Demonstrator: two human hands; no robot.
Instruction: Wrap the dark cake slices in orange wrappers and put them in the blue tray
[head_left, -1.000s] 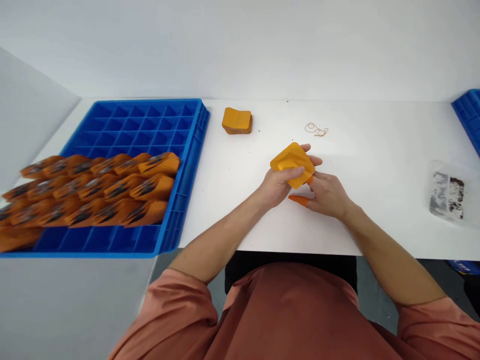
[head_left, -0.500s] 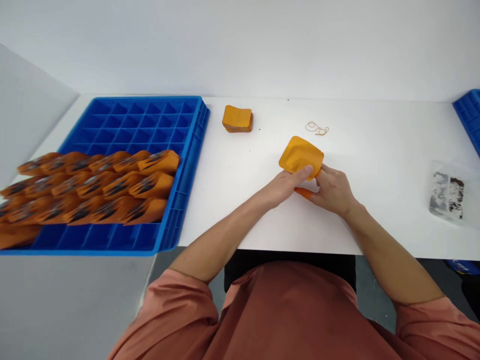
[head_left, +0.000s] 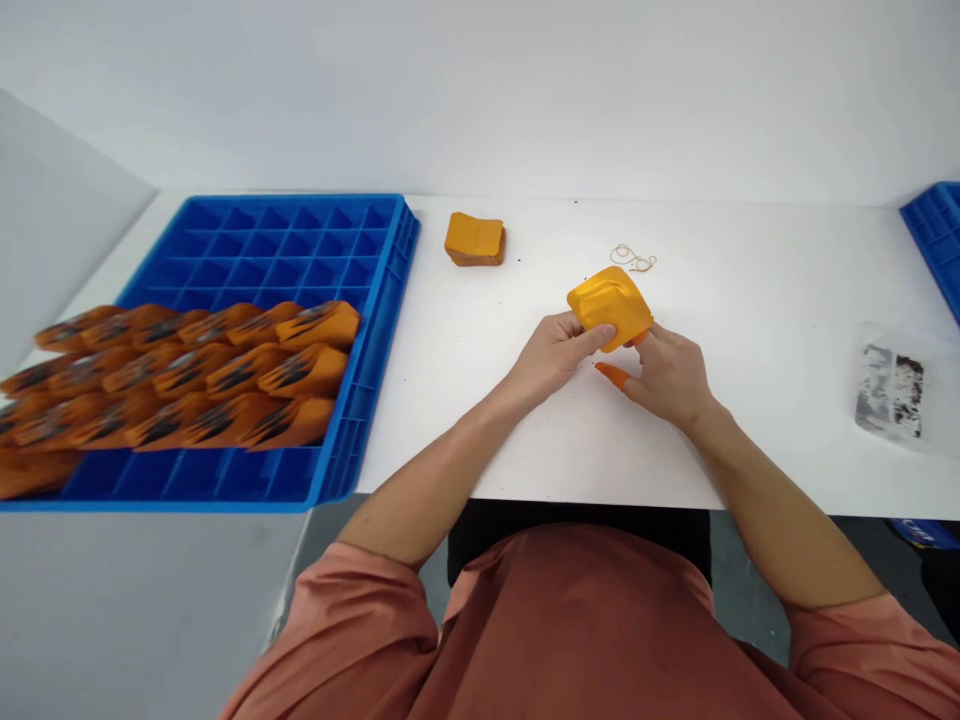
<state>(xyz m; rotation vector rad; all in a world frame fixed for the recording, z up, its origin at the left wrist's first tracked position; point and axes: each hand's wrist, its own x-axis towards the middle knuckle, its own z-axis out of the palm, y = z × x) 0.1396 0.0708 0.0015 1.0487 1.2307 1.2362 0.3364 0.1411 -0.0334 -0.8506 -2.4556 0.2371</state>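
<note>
My left hand [head_left: 559, 350] is closed on a small yellow-orange pouch [head_left: 611, 303], its thumb pressed on the front face and its fingers behind. The pouch is held tilted above the white table and looks bulged and shiny. At its right lower edge is my right hand [head_left: 671, 375], which wears orange finger covers on the thumb and a finger. That thumb [head_left: 613, 375] points away from the pouch, apart from the fingers. The right fingertips are at the pouch's edge, partly hidden; I cannot tell whether they are inside or behind it.
A stack of yellow-orange pouches [head_left: 475, 238] lies farther back. On the left, a blue divided tray [head_left: 367, 370] holds rows of orange pouches with dark contents. Thin tan string [head_left: 634, 259] lies behind my hands. A clear box with dark bits [head_left: 892, 390] and another blue tray [head_left: 937, 240] are at right.
The pouch has turned and shifted slightly right in my left hand, which has moved up a little. My right thumb has separated farther from the pouch.
</note>
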